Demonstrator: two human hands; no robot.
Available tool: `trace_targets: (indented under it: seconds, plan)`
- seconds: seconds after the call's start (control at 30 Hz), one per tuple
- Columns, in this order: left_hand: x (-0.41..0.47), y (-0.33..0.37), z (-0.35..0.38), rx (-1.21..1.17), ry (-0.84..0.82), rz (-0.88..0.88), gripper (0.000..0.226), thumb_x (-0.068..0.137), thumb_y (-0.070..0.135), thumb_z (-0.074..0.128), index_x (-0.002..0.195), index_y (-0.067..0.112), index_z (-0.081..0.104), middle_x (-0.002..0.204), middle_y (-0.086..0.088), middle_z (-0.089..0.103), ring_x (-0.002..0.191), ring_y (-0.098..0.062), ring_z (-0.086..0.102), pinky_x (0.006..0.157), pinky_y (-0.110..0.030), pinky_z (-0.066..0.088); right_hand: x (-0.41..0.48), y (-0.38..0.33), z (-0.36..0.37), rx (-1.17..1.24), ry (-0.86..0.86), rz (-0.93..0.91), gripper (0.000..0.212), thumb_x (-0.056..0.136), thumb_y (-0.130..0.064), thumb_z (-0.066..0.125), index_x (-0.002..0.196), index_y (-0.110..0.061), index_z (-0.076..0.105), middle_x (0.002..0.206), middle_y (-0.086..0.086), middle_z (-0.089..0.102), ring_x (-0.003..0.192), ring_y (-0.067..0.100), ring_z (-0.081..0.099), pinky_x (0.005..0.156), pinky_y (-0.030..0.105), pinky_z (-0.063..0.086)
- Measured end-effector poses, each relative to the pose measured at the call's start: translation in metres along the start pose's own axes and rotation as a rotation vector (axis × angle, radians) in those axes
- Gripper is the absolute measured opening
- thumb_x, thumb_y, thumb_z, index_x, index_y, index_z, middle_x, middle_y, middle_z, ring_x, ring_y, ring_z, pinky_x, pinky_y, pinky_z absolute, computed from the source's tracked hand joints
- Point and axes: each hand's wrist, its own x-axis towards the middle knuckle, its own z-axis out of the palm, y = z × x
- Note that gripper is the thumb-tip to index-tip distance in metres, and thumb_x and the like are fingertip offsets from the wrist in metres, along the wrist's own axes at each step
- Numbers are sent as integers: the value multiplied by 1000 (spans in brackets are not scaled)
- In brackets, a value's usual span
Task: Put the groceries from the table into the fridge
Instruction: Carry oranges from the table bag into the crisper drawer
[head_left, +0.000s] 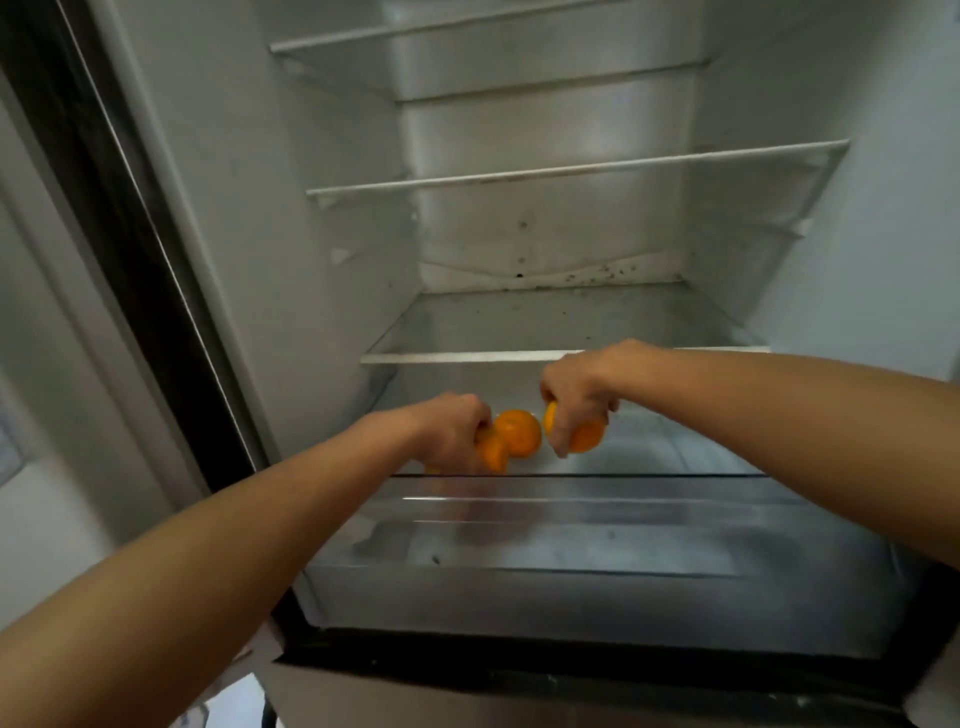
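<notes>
Both grips around oranges (518, 432)

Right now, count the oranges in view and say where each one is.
3, possibly more hidden behind the hands. One is under the left hand, one sits between the hands, and one is gripped by the right hand, all low in the fridge.

Pale wall (47, 322) at left, dimly lit, perhaps tiled.

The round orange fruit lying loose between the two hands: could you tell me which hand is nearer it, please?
Left. The left hand touches the round orange fruit; the right hand sits slightly apart.
</notes>
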Motion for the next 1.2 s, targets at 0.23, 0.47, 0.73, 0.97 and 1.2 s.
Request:
trace_targets:
  seconds: [0.23,0.47,0.73,0.97,1.2]
  plan:
    - [39,5,3,93,-163,-23,41,71,36,76,104,16,60,99,-5,63,90,-26,61,83,-39,54,39,16,31,-9,-149,79,76,57,-48,85,118,-13,55,106,13,64,80,28,70,66,36,59]
    - [52,2,14,58,-176,26,63,71,41,81,121,15,54,113,-6,60,96,-22,57,84,-34,50,34,22,34,125,-182,67,74,70,-36,83,131,-15,47,120,14,57,98,31,64,79,41,58]
    - [20,3,-15,-211,17,104,34,86,41,67,96,9,68,92,-8,69,84,-23,66,74,-34,54,-51,27,2,427,183,42,30,87,-38,68,98,-10,66,94,9,69,79,19,70,60,31,54]
    - [-44,17,-5,-331,-21,203,44,97,43,48,66,13,59,58,-3,59,55,-20,54,53,-26,41,-145,-5,56,520,373,160,56,95,-56,41,72,-14,68,60,-2,70,54,10,67,64,30,51]
    - [-60,11,0,-328,58,56,53,97,48,38,76,5,62,59,-15,69,52,-30,68,57,-39,59,-145,-20,84,203,871,363,73,89,-68,17,48,-18,52,62,7,65,74,34,62,63,35,46]
